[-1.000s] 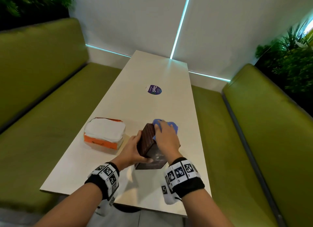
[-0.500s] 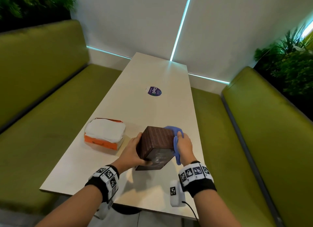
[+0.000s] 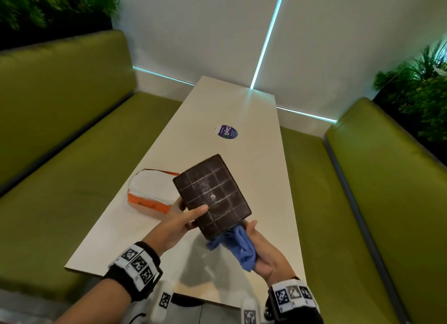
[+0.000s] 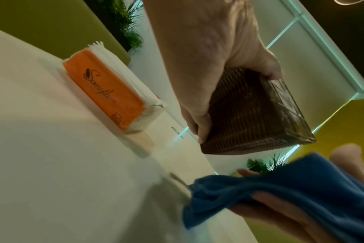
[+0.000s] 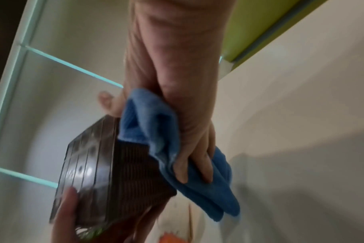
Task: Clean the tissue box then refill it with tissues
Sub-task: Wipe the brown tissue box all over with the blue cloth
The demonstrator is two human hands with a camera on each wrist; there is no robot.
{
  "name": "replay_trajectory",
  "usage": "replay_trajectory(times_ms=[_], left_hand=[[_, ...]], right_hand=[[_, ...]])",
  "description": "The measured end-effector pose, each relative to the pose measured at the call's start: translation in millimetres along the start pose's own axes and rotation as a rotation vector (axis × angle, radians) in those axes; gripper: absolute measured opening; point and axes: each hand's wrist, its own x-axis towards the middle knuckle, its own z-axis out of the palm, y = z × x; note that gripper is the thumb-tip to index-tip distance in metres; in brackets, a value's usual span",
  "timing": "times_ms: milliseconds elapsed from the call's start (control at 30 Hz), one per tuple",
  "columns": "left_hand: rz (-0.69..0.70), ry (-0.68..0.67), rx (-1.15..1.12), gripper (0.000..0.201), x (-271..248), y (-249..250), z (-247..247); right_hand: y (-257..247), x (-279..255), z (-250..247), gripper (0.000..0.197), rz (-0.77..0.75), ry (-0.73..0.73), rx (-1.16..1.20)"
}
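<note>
A dark brown woven tissue box (image 3: 212, 195) is lifted off the table and tipped so its smudged, gridded flat face points at me. My left hand (image 3: 180, 221) grips its left side, thumb across that face; the left wrist view shows the fingers curled round the woven side of the box (image 4: 245, 115). My right hand (image 3: 261, 248) holds a bunched blue cloth (image 3: 238, 245) against the box's lower right edge. In the right wrist view the cloth (image 5: 156, 131) touches the box (image 5: 114, 172) at its corner. An orange pack of white tissues (image 3: 153, 194) lies on the table to the left.
The long cream table (image 3: 244, 106) runs away from me to the white wall, with a round purple sticker (image 3: 226, 131) at its middle. Green benches (image 3: 72, 120) flank both sides. Plants (image 3: 420, 86) stand behind the right backrest. The tissue pack (image 4: 106, 88) sits close to the box.
The box has been raised off the table and turned over, so its flat face now points at me. My right hand with the cloth has moved from the box's right side to its lower edge.
</note>
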Motion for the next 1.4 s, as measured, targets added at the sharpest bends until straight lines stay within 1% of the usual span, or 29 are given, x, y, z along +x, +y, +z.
replay_trajectory(times_ms=[33,100,133,167,233,267,300,367,400,433,467,500,567,600,633,667,733,800,833,900,933,1000,1067,1167,1200,1233,1267,1400], left_hand=[[0.001,-0.008,-0.001,0.099,-1,-2,2],[0.007,-0.015,0.012,0.097,-3,-5,7],[0.012,-0.019,0.025,0.096,-4,-5,9],[0.016,-0.028,0.046,0.097,-4,-4,10],[0.008,-0.059,0.118,0.100,-7,4,8],[-0.002,-0.083,0.161,0.105,-8,10,4],[-0.010,-0.104,0.193,0.114,-9,15,-4],[-0.033,-0.093,0.195,0.140,-8,29,-20],[-0.036,-0.085,0.202,0.146,-7,35,-27],[-0.036,-0.098,0.229,0.148,-5,40,-31],[-0.048,-0.127,0.274,0.145,-4,44,-33],[-0.075,-0.167,0.325,0.138,-4,48,-32],[-0.114,-0.251,0.445,0.111,-3,50,-28],[-0.123,-0.266,0.500,0.099,-4,50,-25],[-0.124,-0.247,0.531,0.091,-3,46,-24],[-0.117,-0.209,0.531,0.088,-1,42,-25],[-0.086,-0.113,0.485,0.088,2,29,-27],[-0.051,-0.033,0.470,0.092,4,17,-28],[-0.041,-0.007,0.476,0.094,5,12,-28],[-0.025,0.006,0.502,0.095,6,5,-26],[-0.018,-0.002,0.519,0.094,7,2,-26],[-0.007,-0.015,0.549,0.094,9,-4,-24],[0.012,-0.006,0.557,0.096,11,-8,-22],[0.046,0.007,0.555,0.098,13,-11,-20],[0.050,0.012,0.553,0.099,14,-13,-20],[0.055,0.020,0.552,0.098,14,-14,-21],[0.057,0.029,0.562,0.096,13,-15,-21],[0.051,0.047,0.604,0.101,14,-19,-24]], right_hand=[[2,-4,7,0.082,0.026,-0.039,0.008],[5,-1,3,0.066,0.071,-0.112,0.035],[5,5,1,0.066,0.065,-0.069,0.009],[2,7,4,0.070,0.059,-0.028,0.006],[-2,12,1,0.078,0.005,-0.010,-0.080],[-6,12,-1,0.078,-0.002,0.011,-0.095],[-12,11,-4,0.078,-0.020,0.018,-0.099],[-25,7,-14,0.083,-0.035,-0.006,-0.215],[-31,4,-16,0.087,-0.043,-0.013,-0.288],[-37,2,-19,0.089,-0.046,-0.002,-0.360],[-41,3,-20,0.090,-0.044,0.008,-0.422],[-45,3,-20,0.091,-0.039,-0.005,-0.485],[-52,3,-19,0.087,-0.012,-0.013,-0.603],[-55,4,-19,0.082,-0.008,-0.010,-0.630],[-57,3,-19,0.078,-0.006,0.005,-0.635],[-59,2,-19,0.079,-0.005,0.031,-0.613],[-65,-3,-16,0.083,-0.023,0.114,-0.551],[-75,-9,-5,0.067,-0.116,0.293,-0.594],[-79,-9,0,0.066,-0.169,0.381,-0.642],[-83,-5,14,0.077,-0.258,0.491,-0.733],[-82,-1,24,0.077,-0.301,0.511,-0.773],[-71,11,44,0.069,-0.398,0.529,-0.894],[-54,25,66,0.061,-0.417,0.488,-1.103],[-23,44,88,0.052,-0.252,0.307,-1.381],[-16,47,91,0.050,-0.219,0.275,-1.492],[-13,51,89,0.048,-0.217,0.274,-1.585],[-15,53,85,0.045,-0.230,0.297,-1.627],[-41,58,41,0.038,-0.228,0.459,-1.581]])
